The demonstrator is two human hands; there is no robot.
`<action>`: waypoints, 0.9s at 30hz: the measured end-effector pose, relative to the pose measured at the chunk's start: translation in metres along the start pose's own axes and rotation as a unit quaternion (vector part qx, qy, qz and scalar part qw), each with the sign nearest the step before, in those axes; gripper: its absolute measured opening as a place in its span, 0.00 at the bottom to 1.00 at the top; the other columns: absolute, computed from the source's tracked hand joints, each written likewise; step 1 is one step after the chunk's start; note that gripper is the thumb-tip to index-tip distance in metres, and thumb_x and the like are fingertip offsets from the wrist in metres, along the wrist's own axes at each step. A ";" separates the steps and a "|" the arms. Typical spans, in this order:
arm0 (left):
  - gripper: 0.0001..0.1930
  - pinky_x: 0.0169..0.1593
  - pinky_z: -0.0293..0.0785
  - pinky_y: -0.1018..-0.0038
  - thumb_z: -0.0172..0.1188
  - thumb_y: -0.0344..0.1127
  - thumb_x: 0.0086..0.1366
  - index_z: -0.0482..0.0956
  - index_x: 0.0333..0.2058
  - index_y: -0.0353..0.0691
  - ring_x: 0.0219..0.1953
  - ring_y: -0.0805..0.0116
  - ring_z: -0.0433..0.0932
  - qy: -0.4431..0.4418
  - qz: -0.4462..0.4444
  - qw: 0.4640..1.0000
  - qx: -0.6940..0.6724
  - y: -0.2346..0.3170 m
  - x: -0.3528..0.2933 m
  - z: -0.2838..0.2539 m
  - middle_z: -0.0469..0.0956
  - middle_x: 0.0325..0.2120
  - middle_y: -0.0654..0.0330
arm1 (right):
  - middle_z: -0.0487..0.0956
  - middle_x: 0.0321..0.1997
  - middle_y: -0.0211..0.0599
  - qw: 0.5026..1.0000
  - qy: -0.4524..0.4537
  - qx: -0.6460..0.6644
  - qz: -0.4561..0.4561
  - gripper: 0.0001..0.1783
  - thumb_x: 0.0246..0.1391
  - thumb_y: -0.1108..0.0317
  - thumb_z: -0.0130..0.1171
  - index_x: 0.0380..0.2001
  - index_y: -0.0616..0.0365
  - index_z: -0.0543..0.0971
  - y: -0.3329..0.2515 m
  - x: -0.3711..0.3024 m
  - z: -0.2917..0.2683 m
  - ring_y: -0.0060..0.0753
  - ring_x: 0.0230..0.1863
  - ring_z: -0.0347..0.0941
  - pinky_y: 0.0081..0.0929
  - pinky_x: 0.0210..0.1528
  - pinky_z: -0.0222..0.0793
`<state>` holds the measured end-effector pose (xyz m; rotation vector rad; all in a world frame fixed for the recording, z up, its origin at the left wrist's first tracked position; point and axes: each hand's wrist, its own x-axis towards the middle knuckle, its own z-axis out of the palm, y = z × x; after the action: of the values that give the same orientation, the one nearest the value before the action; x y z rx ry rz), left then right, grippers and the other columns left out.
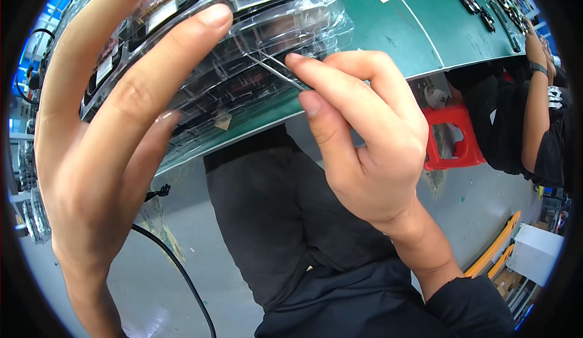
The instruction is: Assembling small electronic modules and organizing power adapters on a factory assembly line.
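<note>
My right hand pinches a pair of thin metal tweezers between thumb and index finger. Their tips point up and left, toward the side of a stack of clear plastic trays. Dark electronic parts lie in the trays' compartments. In front of the stack's left part, close to the camera, my left hand is raised with its fingers apart and nothing visible in them. It hides part of the trays. Whether the tweezers grip anything at their tips cannot be made out.
The trays stand on a green table whose near edge runs above my lap. Black parts lie at its far right, near another person's forearm. A red stool is below. A black cable hangs at lower left.
</note>
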<state>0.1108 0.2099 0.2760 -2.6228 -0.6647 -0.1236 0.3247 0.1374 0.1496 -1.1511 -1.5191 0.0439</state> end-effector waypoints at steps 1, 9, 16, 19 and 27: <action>0.38 0.71 0.70 0.52 0.67 0.14 0.49 0.81 0.61 0.47 0.68 0.48 0.72 -0.004 -0.017 0.999 -0.028 0.002 0.001 0.000 0.71 0.67 0.51 | 0.81 0.39 0.43 1.000 0.000 -0.001 0.000 0.16 0.55 0.82 0.67 0.48 0.66 0.86 0.000 0.000 0.000 0.33 0.36 0.78 0.24 0.37 0.74; 0.30 0.69 0.72 0.54 0.65 0.20 0.55 0.83 0.59 0.47 0.67 0.49 0.73 0.019 0.031 0.998 -0.052 -0.012 0.010 0.004 0.74 0.65 0.51 | 0.80 0.38 0.41 1.000 -0.023 -0.011 0.007 0.15 0.55 0.83 0.66 0.47 0.66 0.86 0.000 -0.004 -0.006 0.30 0.33 0.76 0.23 0.34 0.72; 0.27 0.66 0.73 0.56 0.61 0.18 0.62 0.83 0.59 0.47 0.66 0.50 0.75 0.000 0.034 0.998 0.052 -0.011 0.002 -0.010 0.74 0.65 0.51 | 0.79 0.40 0.40 0.999 -0.028 0.017 -0.018 0.17 0.55 0.84 0.66 0.49 0.66 0.86 -0.010 -0.008 -0.010 0.25 0.30 0.73 0.21 0.32 0.69; 0.27 0.65 0.74 0.56 0.61 0.18 0.63 0.83 0.59 0.47 0.66 0.49 0.75 -0.003 0.041 0.998 0.040 -0.014 0.001 -0.010 0.74 0.65 0.50 | 0.79 0.40 0.40 1.000 -0.018 0.015 0.010 0.16 0.57 0.82 0.65 0.49 0.66 0.86 -0.008 -0.003 -0.011 0.24 0.31 0.72 0.21 0.34 0.68; 0.25 0.64 0.75 0.55 0.61 0.19 0.63 0.82 0.59 0.44 0.66 0.47 0.75 0.010 0.050 0.998 0.030 -0.015 -0.001 -0.009 0.74 0.65 0.48 | 0.80 0.39 0.40 0.999 -0.002 0.019 0.030 0.15 0.57 0.82 0.66 0.48 0.65 0.86 -0.005 -0.007 -0.003 0.26 0.33 0.73 0.21 0.35 0.69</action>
<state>0.1031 0.2173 0.2899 -2.5868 -0.5220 -0.0994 0.3233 0.1287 0.1487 -1.1676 -1.4806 0.1155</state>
